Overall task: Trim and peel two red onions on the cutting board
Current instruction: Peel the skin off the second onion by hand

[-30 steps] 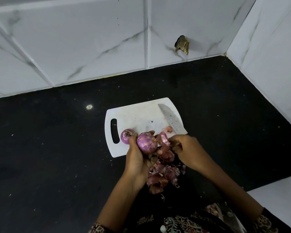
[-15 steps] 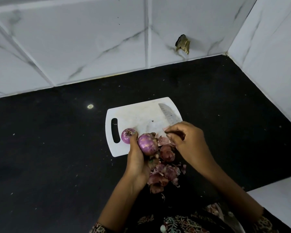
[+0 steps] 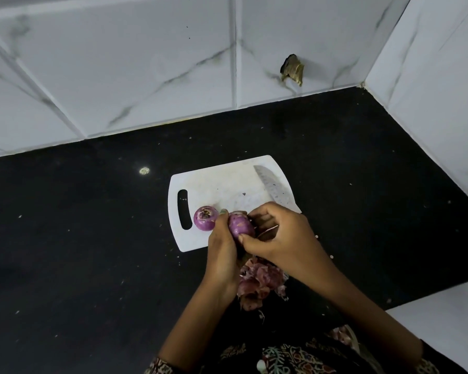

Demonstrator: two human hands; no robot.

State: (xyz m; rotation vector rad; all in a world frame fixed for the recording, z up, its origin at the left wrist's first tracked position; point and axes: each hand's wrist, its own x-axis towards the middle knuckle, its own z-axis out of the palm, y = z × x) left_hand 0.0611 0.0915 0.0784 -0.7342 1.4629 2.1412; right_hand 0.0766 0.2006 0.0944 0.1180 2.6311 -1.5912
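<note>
Hands back together over the near edge of the white plastic cutting board (image 3: 214, 182). A second ago the right hand (image 3: 281, 236) was apart to the right, low by the board's near right corner; half a second ago it was lifting toward the board. Now it has closed in on the small purple-red onion (image 3: 241, 225) held by the left hand (image 3: 223, 255). Left fingers wrapped round the onion from the left and below, thumb up along its side. Right fingers curled over the onion's right side, thumb pressed on its near face; a thin strip of skin seems to show under the palm, not certain.

Second round purple-red onion (image 3: 204, 218) lies on the board just left of the held one, trimmed end up, beside the slotted handle hole. It has not moved. Steel-bladed knife (image 3: 273, 187) rests flat on the far right of the board, untouched, its handle hidden behind the right hand.

Heap of pink-brown onion skins (image 3: 260, 279) on the black table (image 3: 79, 252), near side of the board, under the wrists.

Judgement: right hand returned for another pull of skin, so peeling of the held onion is not finished. The onion on the board looks already peeled, with both apparently trimmed; task likely in its last stretch.
</note>
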